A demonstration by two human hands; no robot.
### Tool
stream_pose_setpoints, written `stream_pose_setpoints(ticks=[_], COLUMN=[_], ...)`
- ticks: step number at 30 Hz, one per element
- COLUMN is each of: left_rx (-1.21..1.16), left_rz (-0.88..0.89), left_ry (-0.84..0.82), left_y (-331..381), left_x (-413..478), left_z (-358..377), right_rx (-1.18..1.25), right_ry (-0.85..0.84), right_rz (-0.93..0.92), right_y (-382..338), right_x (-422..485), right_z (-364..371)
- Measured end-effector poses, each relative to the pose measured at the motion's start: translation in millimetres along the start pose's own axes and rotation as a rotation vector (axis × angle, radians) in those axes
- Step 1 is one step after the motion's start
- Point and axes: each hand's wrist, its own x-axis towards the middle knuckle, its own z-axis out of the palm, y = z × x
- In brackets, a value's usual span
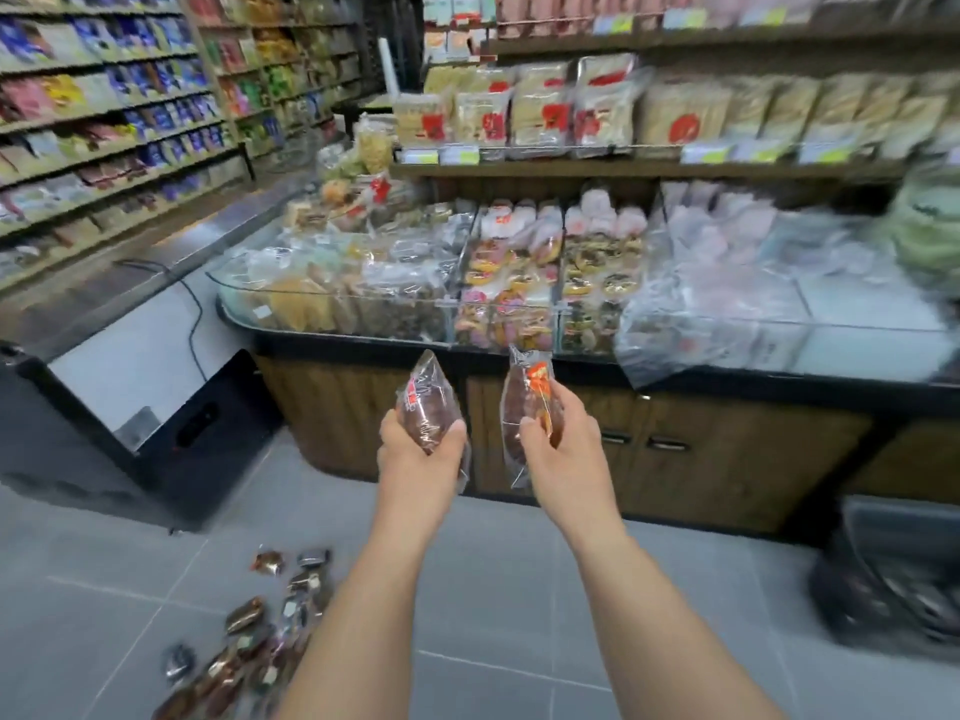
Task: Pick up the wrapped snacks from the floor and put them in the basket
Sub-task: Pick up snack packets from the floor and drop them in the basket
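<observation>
Left hand (422, 452) curled round a brown wrapped snack (425, 402); right hand (563, 449) pinches an orange-labelled snack (525, 407). Both up in front of the counter (727, 459). Snack pile (249, 636) on the floor, lower left, cut by forearm and frame edge. Basket (893, 589) far right, blurred, cropped. Open tile between.

Both arms extended forward. Left hand (422, 452) grips a clear-wrapped brown snack (427, 397), upright, fingers curled round its lower half. Right hand (563, 449) pinches a second wrapped snack (527, 402) with an orange label; it hangs near vertical. The packs are near each other, apart. Both are in front of the worktop (332, 344). Pile of wrapped snacks (260, 636) on the grey tile floor (519, 589), lower left. Dark basket (893, 589) at right, blurred.
</observation>
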Motion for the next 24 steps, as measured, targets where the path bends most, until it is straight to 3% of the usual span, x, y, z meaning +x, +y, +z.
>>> stream_pose_setpoints(ticks=[11, 24], left_rx=[0.07, 0.06], left_rz=[0.126, 0.157], left_ry=[-0.357, -0.703], left_y=[70, 120], left_x=[-137, -210], left_z=[202, 350], right_rx=[-0.048, -0.062], right_ry=[0.354, 0.672], right_rz=[0.069, 0.25], right_y=[83, 145], right_x=[-46, -73], right_z=[-234, -378])
